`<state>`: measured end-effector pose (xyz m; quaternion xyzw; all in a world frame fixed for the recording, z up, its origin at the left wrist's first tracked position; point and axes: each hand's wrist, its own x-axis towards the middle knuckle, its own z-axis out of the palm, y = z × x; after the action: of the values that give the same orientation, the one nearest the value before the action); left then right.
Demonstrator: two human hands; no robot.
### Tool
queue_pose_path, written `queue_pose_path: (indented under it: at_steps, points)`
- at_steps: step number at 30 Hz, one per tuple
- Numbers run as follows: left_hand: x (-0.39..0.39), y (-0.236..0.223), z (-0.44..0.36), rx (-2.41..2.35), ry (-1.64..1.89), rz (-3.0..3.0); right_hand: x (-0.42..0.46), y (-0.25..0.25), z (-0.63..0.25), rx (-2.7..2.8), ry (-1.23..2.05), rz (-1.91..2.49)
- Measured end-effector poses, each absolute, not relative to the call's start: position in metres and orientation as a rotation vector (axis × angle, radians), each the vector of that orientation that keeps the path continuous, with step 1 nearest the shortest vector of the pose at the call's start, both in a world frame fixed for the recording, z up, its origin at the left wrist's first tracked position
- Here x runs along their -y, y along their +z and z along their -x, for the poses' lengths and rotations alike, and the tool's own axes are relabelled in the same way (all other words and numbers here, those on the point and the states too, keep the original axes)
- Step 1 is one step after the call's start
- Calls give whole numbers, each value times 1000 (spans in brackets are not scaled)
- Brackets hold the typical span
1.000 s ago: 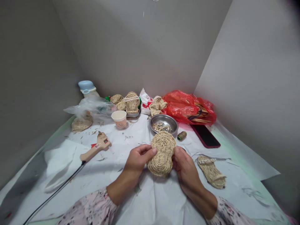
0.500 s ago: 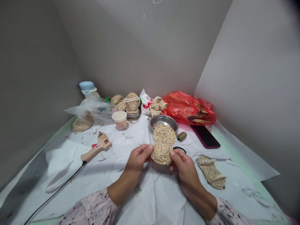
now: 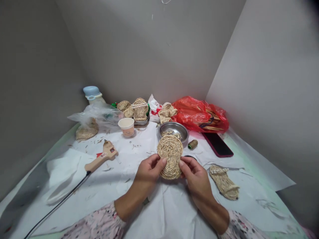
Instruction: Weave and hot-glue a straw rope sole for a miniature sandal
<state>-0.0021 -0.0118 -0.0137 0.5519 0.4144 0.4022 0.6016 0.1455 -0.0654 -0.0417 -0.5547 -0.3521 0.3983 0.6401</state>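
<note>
Between my two hands is a woven straw piece, shaped like a figure eight and coiled from braided straw cord. My left hand pinches its left edge near the waist, thumb on the front face. On the opposite edge, my right hand grips it the same way, fingers partly hidden behind. The piece is tilted up and overlaps the near rim of a metal bowl that has straw bits inside. Right of my right hand lies another braided straw piece with a pale beaded strip across its top.
On the left lie a hot glue gun with its cord and a paper cup. Behind are a clear plastic bag, a blue-lidded bottle, woven pieces and a red plastic bag. A thread spool and phone lie right.
Both hands have brought the woven straw piece slightly lower and left, uncovering more of the bowl. My left thumb now reaches further over its face.
</note>
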Motion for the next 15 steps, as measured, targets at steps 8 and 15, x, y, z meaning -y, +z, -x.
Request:
queue_pose_path:
  at_steps: [8,15]
  points:
    - [10,-13,3,-1001,831,-1306,67,-40,-148,908,737,1400]
    - [12,-13,4,-1021,843,-1334,67,-41,-147,979,650,1376]
